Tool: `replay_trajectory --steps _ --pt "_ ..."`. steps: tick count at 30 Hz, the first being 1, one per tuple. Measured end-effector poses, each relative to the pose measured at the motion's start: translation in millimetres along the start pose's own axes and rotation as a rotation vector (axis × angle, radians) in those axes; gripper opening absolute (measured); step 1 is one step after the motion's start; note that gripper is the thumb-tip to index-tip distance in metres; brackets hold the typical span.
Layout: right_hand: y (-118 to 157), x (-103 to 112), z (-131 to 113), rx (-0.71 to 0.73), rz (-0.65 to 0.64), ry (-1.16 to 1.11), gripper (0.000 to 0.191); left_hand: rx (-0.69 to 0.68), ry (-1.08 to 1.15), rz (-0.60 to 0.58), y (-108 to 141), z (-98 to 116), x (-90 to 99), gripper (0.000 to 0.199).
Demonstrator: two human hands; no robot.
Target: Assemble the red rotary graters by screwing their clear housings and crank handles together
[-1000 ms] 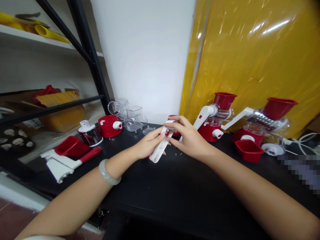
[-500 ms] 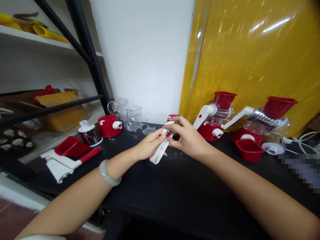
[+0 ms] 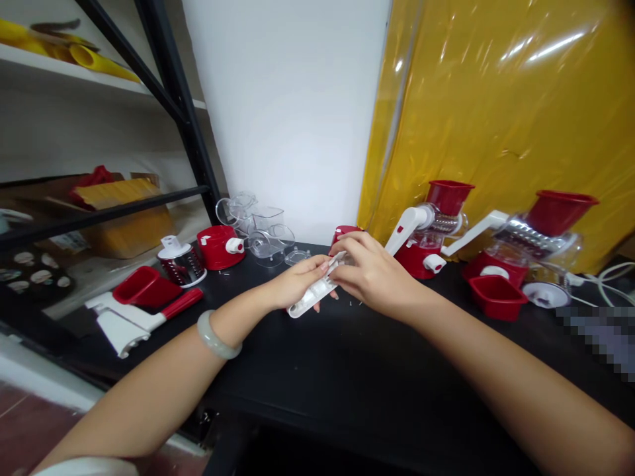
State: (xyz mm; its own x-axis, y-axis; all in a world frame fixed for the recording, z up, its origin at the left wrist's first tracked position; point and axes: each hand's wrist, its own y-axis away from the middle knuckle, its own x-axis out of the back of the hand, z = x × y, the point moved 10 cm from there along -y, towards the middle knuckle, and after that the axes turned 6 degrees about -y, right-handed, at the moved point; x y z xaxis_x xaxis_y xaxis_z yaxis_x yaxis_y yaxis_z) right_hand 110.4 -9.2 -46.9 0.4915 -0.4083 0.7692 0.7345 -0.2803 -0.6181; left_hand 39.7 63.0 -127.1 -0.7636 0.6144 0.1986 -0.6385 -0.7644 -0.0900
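Observation:
A long white plastic part (image 3: pixel 313 295) slants between my hands above the black table. My left hand (image 3: pixel 300 283) is closed round it, thumb on top and fingertips showing beneath. Over its upper end, my right hand (image 3: pixel 362 268) has its fingers bent and pressed to the part; what lies under them is hidden. Behind the hands stands a red piece (image 3: pixel 344 231), partly covered. Left of them are a red base (image 3: pixel 218 248) with a white knob and clear plastic pieces (image 3: pixel 268 239). Tiny screws (image 3: pixel 351 303) lie on the table just beyond the right hand.
Two red grinders with white cranks, one (image 3: pixel 424 254) nearer and one (image 3: pixel 501 264) farther right, stand at the back. A red cup (image 3: pixel 497 297) sits before them. At left are a grater drum (image 3: pixel 182 263), a red hopper (image 3: pixel 145 286) and a white frame (image 3: pixel 122 324).
The white part has tilted flatter, its lower end shifting left and slightly up. My right fingers have folded closer over its upper end, and the red piece inside it is now hidden.

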Motion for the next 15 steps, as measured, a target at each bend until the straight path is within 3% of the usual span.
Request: replay_trajectory --steps 15 --pt "1.3 -15.7 -2.4 0.014 -0.089 0.048 0.021 0.056 -0.011 -0.099 1.6 -8.3 -10.8 0.057"
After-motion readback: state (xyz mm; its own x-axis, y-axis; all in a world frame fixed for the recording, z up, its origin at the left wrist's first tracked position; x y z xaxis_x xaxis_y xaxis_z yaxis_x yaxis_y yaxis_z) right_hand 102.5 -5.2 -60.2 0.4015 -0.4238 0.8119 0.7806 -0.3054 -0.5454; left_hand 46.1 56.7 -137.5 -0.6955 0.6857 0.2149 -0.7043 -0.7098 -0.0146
